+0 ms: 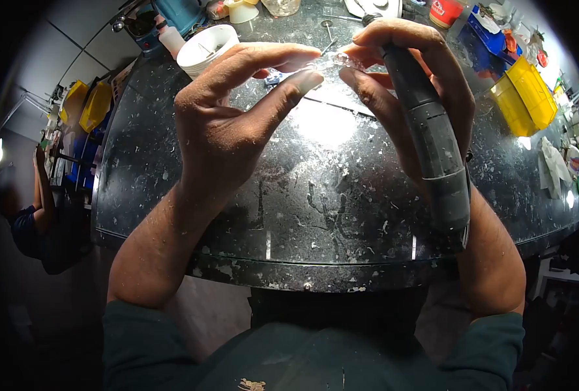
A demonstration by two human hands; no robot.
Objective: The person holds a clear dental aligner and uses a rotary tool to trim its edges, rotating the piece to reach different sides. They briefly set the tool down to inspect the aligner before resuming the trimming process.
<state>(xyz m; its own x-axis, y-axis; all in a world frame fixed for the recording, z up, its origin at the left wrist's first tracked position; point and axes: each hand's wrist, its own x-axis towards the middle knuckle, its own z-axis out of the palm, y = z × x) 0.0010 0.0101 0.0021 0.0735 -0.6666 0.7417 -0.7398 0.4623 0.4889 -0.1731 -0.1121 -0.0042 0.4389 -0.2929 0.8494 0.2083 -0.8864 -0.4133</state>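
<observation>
My left hand [221,127] is closed in a pinch, its thumb and fingertips on a small clear, glassy-looking piece [332,62] above the table. Its exact shape is lost in the glare. My right hand [451,85] is wrapped round a black rotary handpiece [433,140], which slants from the fingers down along my forearm. The thumb and a fingertip of that same hand also meet at the right side of the clear piece. Whatever sits at the handpiece's far tip is hard to make out.
A speckled black table [302,228] lies under my hands. A white tub [192,58] and a bottle [169,39] stand at the back left. To the right are a yellow bin [527,98] and a red container [445,12]. Another person [29,221] is at far left.
</observation>
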